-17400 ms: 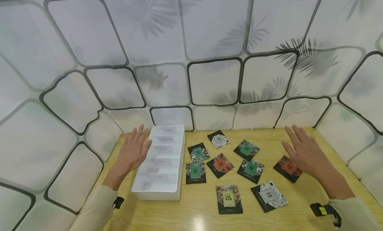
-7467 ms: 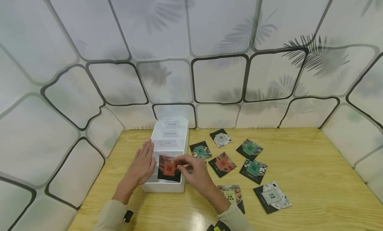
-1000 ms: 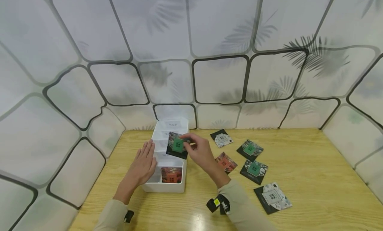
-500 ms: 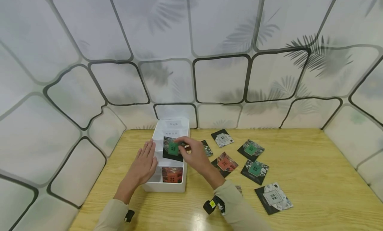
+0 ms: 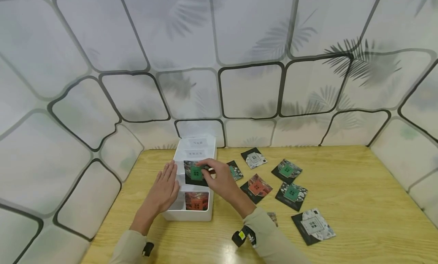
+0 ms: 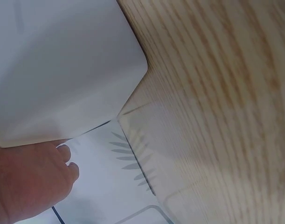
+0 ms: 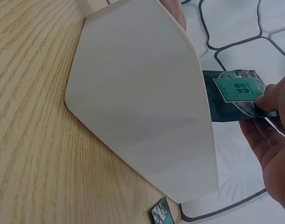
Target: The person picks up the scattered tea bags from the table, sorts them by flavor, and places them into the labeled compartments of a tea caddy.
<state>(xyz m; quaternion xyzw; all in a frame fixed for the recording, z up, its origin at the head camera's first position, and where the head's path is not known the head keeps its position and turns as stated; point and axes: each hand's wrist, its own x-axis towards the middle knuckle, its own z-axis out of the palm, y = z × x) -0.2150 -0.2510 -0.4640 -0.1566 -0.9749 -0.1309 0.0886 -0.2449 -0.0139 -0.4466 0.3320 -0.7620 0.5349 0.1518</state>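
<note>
Between thumb and fingers, my right hand (image 5: 222, 178) pinches a black tea bag sachet with a green label (image 5: 195, 174). It hangs tilted over the middle of the white divided box (image 5: 211, 197); the box wall hides its lower end in the right wrist view. I cannot tell which compartment it is entering. Along the box's left rim rests my left hand (image 5: 164, 190), fingers straight and together. In the left wrist view that hand (image 6: 32, 179) shows only partly behind the box. A red-labelled sachet (image 5: 196, 201) stands in the box's front compartment.
Right of the box, several sachets lie on the wooden table (image 5: 359, 203): white-labelled ones (image 5: 313, 226) at front and back, green-labelled ones (image 5: 291, 193), and a red-labelled one (image 5: 256, 188). The right sleeve mostly covers another sachet (image 5: 273, 217). A patterned curtain (image 5: 249, 91) encloses the table.
Earlier, my right hand held a red-labelled sachet at the front compartment, where one now stands. Over the last second, the green-labelled sachet has come slightly lower and left. My left hand stays put.
</note>
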